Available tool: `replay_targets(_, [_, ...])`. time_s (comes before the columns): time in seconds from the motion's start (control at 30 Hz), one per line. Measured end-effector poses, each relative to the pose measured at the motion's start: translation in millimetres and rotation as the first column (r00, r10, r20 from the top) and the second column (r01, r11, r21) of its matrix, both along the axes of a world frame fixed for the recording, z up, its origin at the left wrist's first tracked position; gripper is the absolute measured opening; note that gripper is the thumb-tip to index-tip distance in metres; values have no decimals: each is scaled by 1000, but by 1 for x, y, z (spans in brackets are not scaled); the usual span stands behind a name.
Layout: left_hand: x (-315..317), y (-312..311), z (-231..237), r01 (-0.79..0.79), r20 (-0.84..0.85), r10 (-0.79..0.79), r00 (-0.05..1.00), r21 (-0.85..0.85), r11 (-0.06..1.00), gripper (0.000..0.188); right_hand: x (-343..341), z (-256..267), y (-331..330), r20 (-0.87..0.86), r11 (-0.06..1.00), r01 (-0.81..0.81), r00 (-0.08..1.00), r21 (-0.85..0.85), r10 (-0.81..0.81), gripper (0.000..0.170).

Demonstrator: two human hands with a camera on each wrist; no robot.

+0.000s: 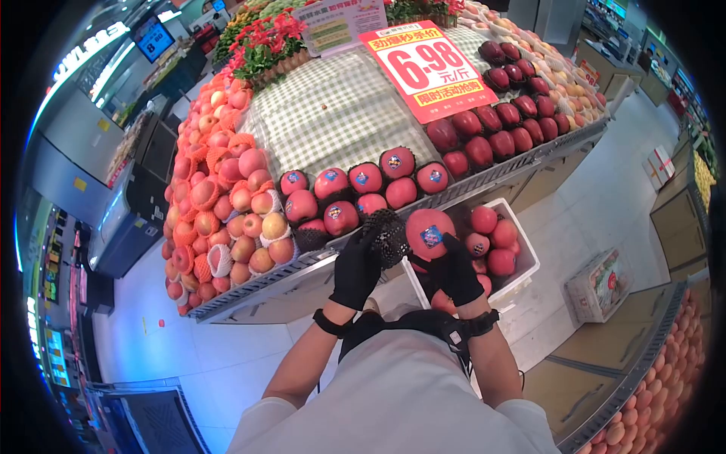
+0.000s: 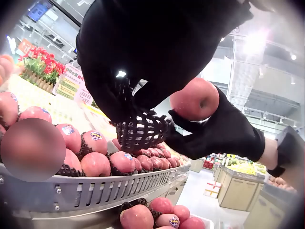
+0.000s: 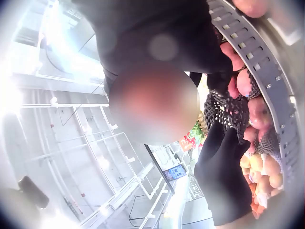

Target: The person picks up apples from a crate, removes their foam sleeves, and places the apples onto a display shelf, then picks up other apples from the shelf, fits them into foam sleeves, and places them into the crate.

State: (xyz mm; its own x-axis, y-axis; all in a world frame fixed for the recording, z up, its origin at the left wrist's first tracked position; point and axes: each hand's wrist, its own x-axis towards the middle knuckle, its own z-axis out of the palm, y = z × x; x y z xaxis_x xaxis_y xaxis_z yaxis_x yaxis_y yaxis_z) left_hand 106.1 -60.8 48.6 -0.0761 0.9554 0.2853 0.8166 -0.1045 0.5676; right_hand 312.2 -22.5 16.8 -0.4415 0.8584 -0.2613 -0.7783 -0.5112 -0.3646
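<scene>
My black-gloved left hand (image 1: 357,271) pinches a black foam net sleeve (image 1: 389,240), whose open mesh hangs from the fingers in the left wrist view. Beside it, my gloved right hand (image 1: 455,276) grips a large red apple (image 1: 429,233) with a blue sticker. The apple is bare of netting and close to the sleeve. In the right wrist view the apple is blurred. Just beyond both hands, stickered apples (image 1: 363,178) sit in black nets in rows along the stand's front edge. Below the right hand stands a white foam box (image 1: 538,265) holding several red apples (image 1: 501,262).
The stand's grey slotted rail (image 1: 522,165) runs in front of me. Paler apples (image 1: 249,163) are heaped at the left, dark red apples (image 1: 480,151) at the right. A red price sign (image 1: 429,69) stands on the checkered cloth (image 1: 302,113). A printed carton (image 1: 597,286) rests on the floor.
</scene>
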Motion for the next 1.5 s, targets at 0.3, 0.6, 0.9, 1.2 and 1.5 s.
replay_targets(0.3, [3, 0, -4, -27, 123, 24, 992, 23, 999, 44, -13, -10, 3, 72, 994, -99, 993, 36, 96, 40])
replay_targets(0.6, [-5, -1, 3, 9, -47, -7, 999, 36, 999, 50, 0, 1, 2, 92, 991, -114, 990, 63, 108, 59])
replay_targets(0.9, [-5, 11, -4, 114, 24, -119, 993, 158, 981, 60, -5, -9, 6, 80, 995, -71, 995, 72, 65, 58])
replay_targets(1.2, [7, 12, 12, 175, 335, -191, 923, 78, 981, 47, -1, -10, 7, 177, 992, -93, 981, 86, 77, 45])
replay_targets(1.5, [-3, 10, -2, -44, 315, 19, 949, 74, 996, 26, 6, -27, 8, -2, 989, -145, 989, -18, 145, 59])
